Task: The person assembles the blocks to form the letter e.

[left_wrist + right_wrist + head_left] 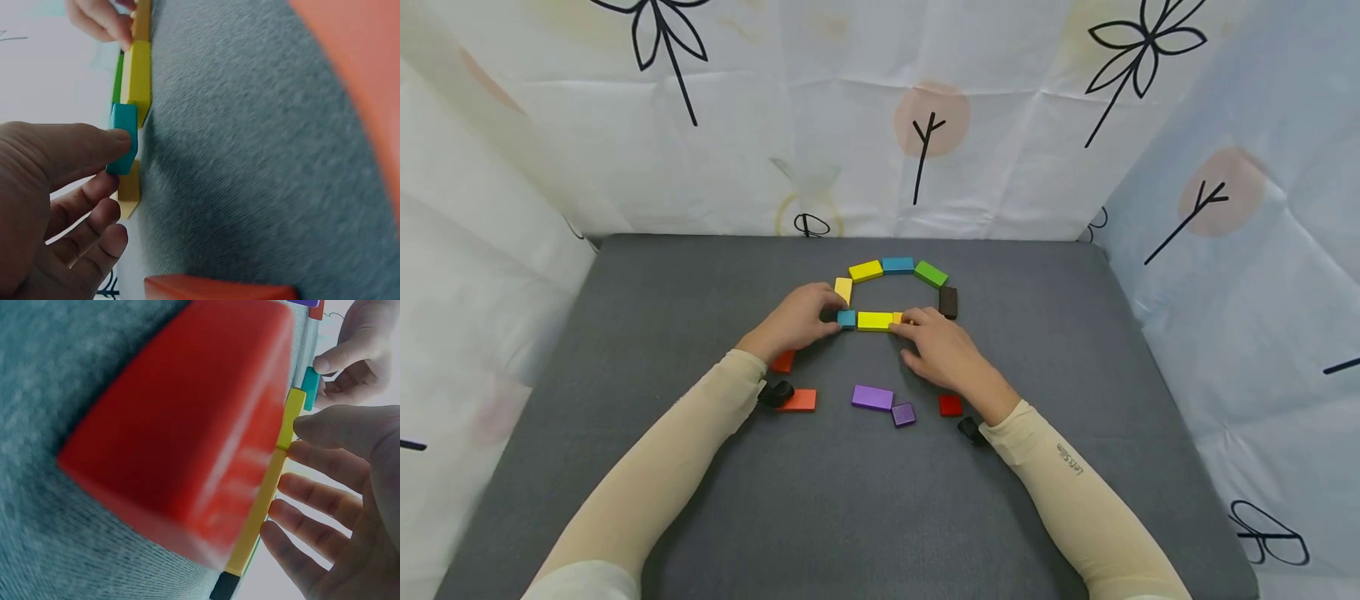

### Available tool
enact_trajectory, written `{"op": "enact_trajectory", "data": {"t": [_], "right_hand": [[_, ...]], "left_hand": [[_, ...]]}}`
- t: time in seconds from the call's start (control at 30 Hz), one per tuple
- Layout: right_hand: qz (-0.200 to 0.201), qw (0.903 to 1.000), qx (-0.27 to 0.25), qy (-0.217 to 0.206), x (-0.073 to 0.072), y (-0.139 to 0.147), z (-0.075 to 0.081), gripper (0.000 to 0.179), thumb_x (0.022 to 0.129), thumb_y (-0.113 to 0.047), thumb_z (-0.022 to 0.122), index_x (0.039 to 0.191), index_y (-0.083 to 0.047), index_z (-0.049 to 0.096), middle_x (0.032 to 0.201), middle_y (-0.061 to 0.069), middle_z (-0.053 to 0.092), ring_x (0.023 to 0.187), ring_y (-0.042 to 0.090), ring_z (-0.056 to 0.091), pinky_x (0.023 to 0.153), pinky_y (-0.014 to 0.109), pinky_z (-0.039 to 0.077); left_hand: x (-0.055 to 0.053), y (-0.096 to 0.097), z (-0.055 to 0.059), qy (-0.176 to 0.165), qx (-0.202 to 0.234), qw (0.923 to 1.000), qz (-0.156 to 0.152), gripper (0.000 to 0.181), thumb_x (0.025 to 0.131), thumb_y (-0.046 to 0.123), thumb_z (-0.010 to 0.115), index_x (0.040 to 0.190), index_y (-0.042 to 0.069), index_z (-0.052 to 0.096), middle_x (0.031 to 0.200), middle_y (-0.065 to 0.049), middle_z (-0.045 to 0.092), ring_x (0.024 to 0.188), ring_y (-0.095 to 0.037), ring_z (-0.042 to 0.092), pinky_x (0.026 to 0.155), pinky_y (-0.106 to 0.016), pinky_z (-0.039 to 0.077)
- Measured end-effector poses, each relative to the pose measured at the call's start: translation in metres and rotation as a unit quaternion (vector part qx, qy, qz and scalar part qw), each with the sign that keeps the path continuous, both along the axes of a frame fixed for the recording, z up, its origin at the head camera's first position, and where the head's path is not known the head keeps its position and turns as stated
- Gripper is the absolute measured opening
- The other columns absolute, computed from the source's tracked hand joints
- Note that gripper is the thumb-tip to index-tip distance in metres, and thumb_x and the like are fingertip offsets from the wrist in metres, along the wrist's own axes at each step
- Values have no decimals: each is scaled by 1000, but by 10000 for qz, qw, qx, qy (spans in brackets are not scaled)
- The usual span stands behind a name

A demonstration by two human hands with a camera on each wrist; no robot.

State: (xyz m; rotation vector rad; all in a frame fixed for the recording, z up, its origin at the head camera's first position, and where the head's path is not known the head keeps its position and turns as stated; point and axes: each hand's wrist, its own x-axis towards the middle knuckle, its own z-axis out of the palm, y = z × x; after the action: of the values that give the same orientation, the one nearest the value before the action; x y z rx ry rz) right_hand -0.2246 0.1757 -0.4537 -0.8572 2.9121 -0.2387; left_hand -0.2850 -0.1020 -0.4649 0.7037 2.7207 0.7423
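My left hand (805, 318) pinches a small blue block (847, 320) between thumb and fingers at the left end of a row. In the left wrist view, the blue block (125, 119) is tilted beside the yellow block (139, 78). My right hand (943, 346) has its fingers extended, with a fingertip at the right end of the yellow block (875, 322). An orange-yellow block (257, 515) continues the row along those fingers, partly covered in the head view. The right thumb (334, 428) lies apart from the index finger.
Behind the row, an arch holds pale yellow (843, 288), yellow (866, 270), blue (898, 266), green (931, 274) and dark brown (949, 302) blocks. Nearer lie orange-red (802, 402), purple (872, 397), small purple (903, 415) and red (951, 406) blocks on the grey table (850, 517).
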Motion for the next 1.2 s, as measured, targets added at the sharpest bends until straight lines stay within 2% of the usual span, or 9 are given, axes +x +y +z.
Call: {"op": "enact_trajectory", "data": {"t": [0.17, 0.43, 0.6, 0.87, 1.2], "right_hand": [[-10, 10000, 3, -19, -1, -1, 0, 46, 105, -22, 74, 150, -13, 68, 148, 10, 60, 135, 30, 54, 104, 47, 54], [-42, 10000, 56, -39, -1, -1, 0, 46, 105, -23, 74, 150, -14, 68, 148, 10, 60, 134, 29, 54, 102, 47, 55], [-40, 9999, 98, -57, -1, -2, 2, 47, 105, -23, 74, 150, -14, 68, 148, 10, 60, 134, 29, 54, 103, 47, 54], [-56, 9998, 130, -105, 0, -2, 0, 47, 105, -24, 73, 152, -15, 67, 150, 9, 59, 136, 29, 53, 104, 47, 54], [-56, 9998, 118, -114, -1, -2, 2, 47, 105, -24, 74, 151, -14, 67, 149, 10, 59, 135, 29, 53, 104, 47, 54]], "left_hand": [[1, 4, -5, 189, -185, 9996, -93, 34, 98, 13, 83, 130, 5, 78, 116, -9, 67, 104, -25, 61, 97, -44, 52], [2, 7, -3, 353, -308, 9988, -141, 34, 98, 14, 83, 131, 6, 78, 122, -9, 69, 113, -27, 60, 107, -46, 50], [0, 6, 0, 312, -376, 9988, -108, 37, 100, 16, 81, 135, 9, 76, 118, -10, 67, 106, -27, 60, 99, -45, 52], [-3, 6, 2, -8, -936, 9956, 62, 48, 103, 10, 63, 148, 23, 70, 116, -13, 56, 97, -29, 54, 84, -43, 48], [-5, 1, -1, 24, -823, 9966, 99, 48, 104, 7, 61, 149, 21, 69, 118, -14, 58, 98, -29, 53, 86, -44, 48]]}}
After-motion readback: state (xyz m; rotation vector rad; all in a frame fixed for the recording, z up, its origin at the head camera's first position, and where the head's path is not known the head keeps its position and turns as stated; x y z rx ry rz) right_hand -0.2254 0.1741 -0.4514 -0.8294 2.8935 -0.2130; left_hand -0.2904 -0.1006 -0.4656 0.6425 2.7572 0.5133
